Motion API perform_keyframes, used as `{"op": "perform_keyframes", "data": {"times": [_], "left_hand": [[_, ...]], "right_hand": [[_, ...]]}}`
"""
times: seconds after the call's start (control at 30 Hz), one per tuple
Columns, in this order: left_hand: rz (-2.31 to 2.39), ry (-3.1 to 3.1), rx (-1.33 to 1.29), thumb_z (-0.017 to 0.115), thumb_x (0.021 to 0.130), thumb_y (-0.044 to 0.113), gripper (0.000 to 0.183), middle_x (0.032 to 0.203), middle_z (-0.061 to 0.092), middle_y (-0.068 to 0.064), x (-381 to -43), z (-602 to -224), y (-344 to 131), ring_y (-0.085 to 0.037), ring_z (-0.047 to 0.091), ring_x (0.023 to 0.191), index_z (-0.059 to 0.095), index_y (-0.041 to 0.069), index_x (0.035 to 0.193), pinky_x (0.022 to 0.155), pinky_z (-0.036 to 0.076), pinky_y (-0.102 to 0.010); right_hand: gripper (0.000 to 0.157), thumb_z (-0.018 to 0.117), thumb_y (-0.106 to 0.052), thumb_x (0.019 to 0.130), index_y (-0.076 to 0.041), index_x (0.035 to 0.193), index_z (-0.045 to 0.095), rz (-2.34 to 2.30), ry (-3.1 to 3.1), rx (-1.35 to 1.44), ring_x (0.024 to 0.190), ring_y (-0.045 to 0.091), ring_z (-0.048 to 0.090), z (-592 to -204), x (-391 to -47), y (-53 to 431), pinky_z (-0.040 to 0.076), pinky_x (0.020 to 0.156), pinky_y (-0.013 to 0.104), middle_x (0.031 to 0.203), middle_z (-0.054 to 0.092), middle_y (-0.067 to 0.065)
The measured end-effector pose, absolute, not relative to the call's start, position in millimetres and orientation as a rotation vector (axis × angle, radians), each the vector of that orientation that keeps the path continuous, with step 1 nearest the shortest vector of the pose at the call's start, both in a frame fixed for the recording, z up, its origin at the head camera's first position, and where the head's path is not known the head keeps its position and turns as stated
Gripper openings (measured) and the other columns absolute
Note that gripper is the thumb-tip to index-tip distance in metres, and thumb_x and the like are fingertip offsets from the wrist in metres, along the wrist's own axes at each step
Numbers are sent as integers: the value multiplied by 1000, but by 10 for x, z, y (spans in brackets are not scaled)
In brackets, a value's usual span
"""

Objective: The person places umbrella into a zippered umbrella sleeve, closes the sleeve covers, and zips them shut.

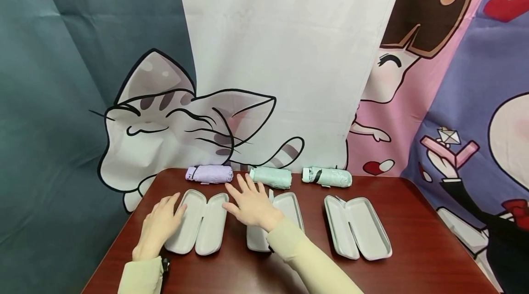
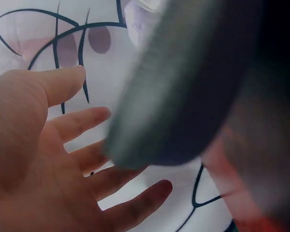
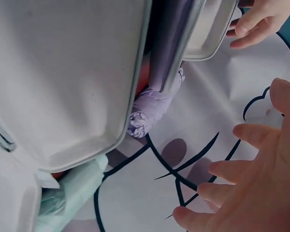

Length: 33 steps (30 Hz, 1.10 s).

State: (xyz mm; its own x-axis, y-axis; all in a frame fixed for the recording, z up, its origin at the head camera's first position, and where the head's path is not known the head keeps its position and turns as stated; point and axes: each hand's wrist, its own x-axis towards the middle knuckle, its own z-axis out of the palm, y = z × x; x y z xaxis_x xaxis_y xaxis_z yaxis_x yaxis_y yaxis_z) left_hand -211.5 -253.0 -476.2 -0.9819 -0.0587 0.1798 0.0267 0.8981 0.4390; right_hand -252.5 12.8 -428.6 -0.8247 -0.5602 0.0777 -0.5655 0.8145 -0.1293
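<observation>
Reddish table: three cases open, pale insides showing.

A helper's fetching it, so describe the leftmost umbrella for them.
On the table, look along the far edge. The umbrella lies leftmost of three there, beyond the left case. It alone is purple; its neighbours are mint green.

You've got 3 open cases across the frame's lower middle, 3 folded umbrellas above: 1 purple, 2 mint. 2 hands, 1 table.
</observation>
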Motion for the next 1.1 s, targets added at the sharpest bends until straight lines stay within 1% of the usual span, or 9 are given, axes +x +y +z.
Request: {"op": "perform_keyframes", "data": {"times": [0.17, 0.23, 0.3, 0.43, 0.6, 0.7, 0.77, 0.97, 1.1], "left_hand": [[-717, -2880, 109, 53, 99, 35, 51, 131, 51, -28, -2126, -4826, -2606, -50, 51, 112, 49, 2, 138, 80, 40, -67], [-727, -2863, 144, 55, 98, 36, 47, 123, 55, -26, -2133, -4837, -2610, -48, 55, 105, 54, 4, 133, 75, 42, -64], [-740, -2838, 174, 57, 97, 36, 41, 114, 59, -22, -2141, -4841, -2609, -44, 58, 96, 59, 5, 123, 70, 43, -60], [-760, -2813, 205, 60, 95, 38, 32, 98, 61, -14, -2147, -4853, -2641, -36, 59, 80, 61, 8, 106, 62, 43, -53], [-802, -2861, 231, 59, 95, 45, 36, 81, 56, -7, -2145, -4903, -2679, -28, 55, 66, 56, 10, 96, 55, 40, -44], [-817, -2886, 247, 59, 95, 44, 33, 73, 52, -5, -2171, -4937, -2649, -25, 52, 62, 53, 11, 91, 53, 36, -39], [-826, -2893, 244, 59, 95, 42, 31, 70, 50, -4, -2183, -4950, -2623, -24, 51, 61, 51, 12, 88, 53, 35, -38], [-843, -2866, 230, 59, 95, 40, 29, 68, 47, -2, -2198, -4950, -2607, -23, 51, 61, 50, 13, 87, 53, 34, -38], [-848, -2874, 274, 60, 95, 39, 27, 67, 46, -1, -2195, -4957, -2654, -23, 51, 61, 51, 14, 86, 54, 34, -37]], "right_hand": [[63, 30, -62, 100, -29, 153, 34, 182, -2972, 940, 148, 30, 10, -4267, -2641, 15, 19, 111, 59, 160, 21, 10], [63, 30, -61, 100, -28, 153, 34, 160, -2977, 946, 147, 30, 10, -4261, -2705, -20, 19, 111, 59, 160, 20, 10], [63, 30, -62, 99, -29, 153, 34, 136, -2977, 955, 147, 31, 11, -4253, -2768, -58, 19, 111, 58, 160, 20, 10], [63, 29, -63, 99, -30, 153, 33, 95, -2972, 967, 147, 31, 13, -4286, -2883, -193, 20, 111, 56, 160, 22, 10], [64, 28, -65, 98, -34, 153, 30, 38, -2968, 971, 147, 30, 13, -4357, -2972, -433, 22, 111, 55, 159, 24, 7], [62, 33, -63, 98, -33, 153, 30, 60, -2986, 986, 147, 29, 14, -4407, -3048, -530, 21, 111, 55, 159, 24, 7], [62, 36, -61, 98, -33, 153, 30, 70, -3005, 983, 147, 29, 16, -4440, -3105, -577, 21, 111, 55, 159, 25, 6], [61, 42, -57, 98, -31, 153, 32, 131, -3027, 956, 144, 30, 24, -4501, -3331, -715, 27, 109, 54, 156, 31, 6], [62, 48, -52, 98, -30, 153, 32, 204, -3065, 956, 143, 31, 26, -4554, -3487, -851, 28, 108, 56, 156, 31, 7]]}}
